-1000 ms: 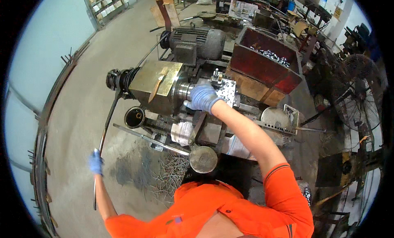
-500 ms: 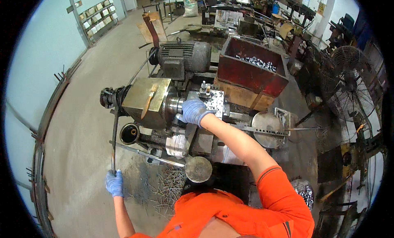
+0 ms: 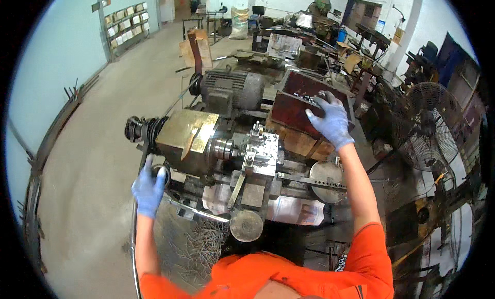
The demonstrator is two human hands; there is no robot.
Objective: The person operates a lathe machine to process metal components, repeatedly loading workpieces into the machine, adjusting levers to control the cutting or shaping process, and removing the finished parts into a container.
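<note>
Left of frame: long metal rod (image 3: 133,237) runs alongside my left hand (image 3: 148,193); fingers part-spread, can't tell if they touch it. Centre: spindle (image 3: 224,149) facing tool block (image 3: 262,153). Upper right: my right hand (image 3: 331,121), fingers wide, over red bin (image 3: 290,112); small metal pieces (image 3: 304,98) lie inside. Judged partway: pieces made, rod length left.

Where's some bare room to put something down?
Bare floor stretches between the left wall and the machine. The brassy cover has room left of the brush. It's crowded on the chip-strewn metal block and among the floor scraps.
</note>
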